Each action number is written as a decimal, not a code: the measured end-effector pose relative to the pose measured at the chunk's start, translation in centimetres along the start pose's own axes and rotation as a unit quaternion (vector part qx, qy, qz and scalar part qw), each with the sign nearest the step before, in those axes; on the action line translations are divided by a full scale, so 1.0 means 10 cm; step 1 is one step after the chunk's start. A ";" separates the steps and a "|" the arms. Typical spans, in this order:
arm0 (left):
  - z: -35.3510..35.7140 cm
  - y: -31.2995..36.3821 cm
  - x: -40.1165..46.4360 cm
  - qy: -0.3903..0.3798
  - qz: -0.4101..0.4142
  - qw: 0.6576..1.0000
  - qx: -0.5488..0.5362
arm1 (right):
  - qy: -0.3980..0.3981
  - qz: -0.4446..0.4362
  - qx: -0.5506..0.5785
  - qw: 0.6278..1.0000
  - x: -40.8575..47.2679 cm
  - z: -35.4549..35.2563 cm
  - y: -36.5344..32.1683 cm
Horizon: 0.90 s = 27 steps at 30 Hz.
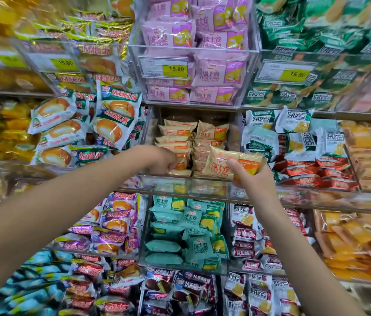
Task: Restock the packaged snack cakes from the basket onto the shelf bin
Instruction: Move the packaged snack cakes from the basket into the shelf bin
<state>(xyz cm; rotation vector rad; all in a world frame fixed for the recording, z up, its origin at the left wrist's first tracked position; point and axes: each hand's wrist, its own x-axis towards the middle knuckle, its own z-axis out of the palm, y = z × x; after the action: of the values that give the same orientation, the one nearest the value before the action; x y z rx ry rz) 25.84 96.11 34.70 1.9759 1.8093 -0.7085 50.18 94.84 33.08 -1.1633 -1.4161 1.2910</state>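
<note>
My right hand (251, 176) pinches a beige-and-orange packaged snack cake (230, 161), holding it just in front of the clear shelf bin (168, 180) on the middle shelf. Several matching beige packs (193, 137) lie stacked inside that bin. My left hand (163, 159) reaches into the bin's left side, its fingers curled round a beige pack (181, 164) low in the stack. No basket shows in the head view.
Clear bins surround the target: pink rolls (193, 65) above, teal rolls (186, 233) below, green-and-white pie packs (84, 131) to the left, white and red packs (305, 151) to the right. Yellow price tags (175, 69) hang on the upper bins.
</note>
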 end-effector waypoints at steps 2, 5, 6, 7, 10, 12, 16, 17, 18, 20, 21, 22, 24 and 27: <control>0.05 -0.01 0.00 -0.011 -0.009 0.999 0.034 | -0.004 -0.001 0.002 1.000 0.00 0.00 0.01; 0.00 -0.01 0.00 -0.008 -0.020 0.993 0.118 | -0.003 -0.001 0.002 1.000 0.00 -0.01 0.01; 0.00 -0.01 0.01 -0.008 -0.023 0.989 0.145 | -0.003 -0.001 0.003 1.000 0.00 -0.01 0.02; 0.01 0.01 0.01 -0.009 -0.027 0.987 0.161 | -0.003 -0.002 0.004 1.000 0.00 -0.01 0.02; 0.06 0.02 0.01 -0.022 -0.037 0.988 0.149 | -0.003 -0.003 0.005 1.000 -0.01 -0.01 0.03; 0.02 -0.02 -0.03 -0.035 -0.044 0.995 0.088 | -0.006 -0.002 0.000 1.000 -0.02 -0.02 0.03; -0.21 -0.01 -0.34 0.180 0.016 0.962 -0.205 | -0.026 -0.015 0.000 1.000 -0.01 -0.05 0.01; -0.25 0.04 -0.42 0.243 0.060 0.924 -0.289 | -0.040 -0.023 -0.013 0.999 0.00 -0.05 -0.01; -0.29 0.11 -0.50 0.265 0.112 0.893 -0.347 | -0.063 -0.034 -0.028 0.997 0.01 -0.04 -0.03; -0.34 0.27 -0.60 0.227 0.189 0.896 -0.332 | -0.121 -0.060 -0.054 0.989 0.02 0.01 -0.10; -0.34 0.33 -0.60 0.207 0.201 0.913 -0.288 | -0.146 -0.075 -0.067 0.984 0.03 0.03 -0.13; -0.34 0.36 -0.58 0.191 0.201 0.928 -0.248 | -0.161 -0.091 -0.076 0.980 0.03 0.06 -0.16; -0.34 0.35 -0.52 0.175 0.193 0.941 -0.216 | -0.153 -0.108 -0.078 0.979 0.05 0.11 -0.21; -0.30 0.31 -0.45 0.174 0.194 0.937 -0.231 | -0.102 -0.124 -0.103 0.982 0.07 0.19 -0.20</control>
<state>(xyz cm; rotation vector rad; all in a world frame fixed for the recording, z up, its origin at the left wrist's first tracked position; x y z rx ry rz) 29.05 93.88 39.61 2.1070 1.4948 0.1894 47.98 95.16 34.97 -0.9682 -1.8191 1.1304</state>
